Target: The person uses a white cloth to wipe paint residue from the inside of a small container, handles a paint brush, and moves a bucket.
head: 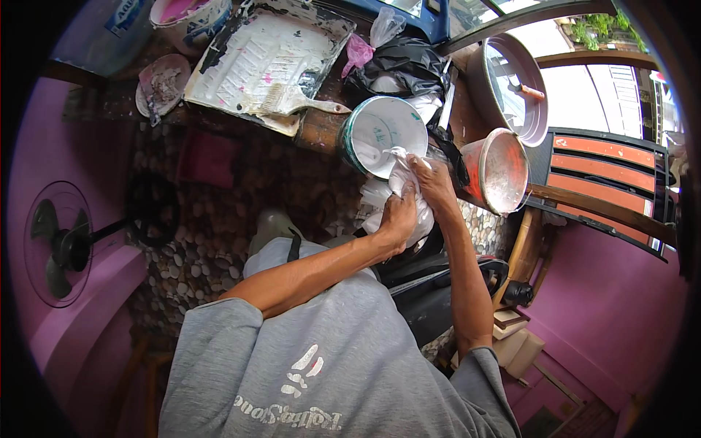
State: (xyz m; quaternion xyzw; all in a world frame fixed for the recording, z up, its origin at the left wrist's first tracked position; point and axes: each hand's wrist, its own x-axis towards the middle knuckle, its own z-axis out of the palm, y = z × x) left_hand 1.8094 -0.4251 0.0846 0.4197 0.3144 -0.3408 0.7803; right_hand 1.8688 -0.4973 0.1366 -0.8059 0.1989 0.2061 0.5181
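Note:
Both of my hands grip a crumpled white plastic bag (423, 214) just on my side of a round bucket (391, 123). My left hand (400, 214) holds the bag's side. Slightly higher, my right hand (434, 178) has its fingers around the gathered neck. The bag's top end overlaps the near rim of the bucket. Inside, the bucket is white, with some white material low down and green marks on its wall; what the bag contains is hidden.
A paint tray (252, 55) bears a flat paintbrush (298, 102). Right of the bucket are a black plastic bag (411, 60), an orange-stained pail (504, 172) and a large basin (539, 117). A paint bucket (208, 33) stands far left. A fan (60, 243) is by the left wall.

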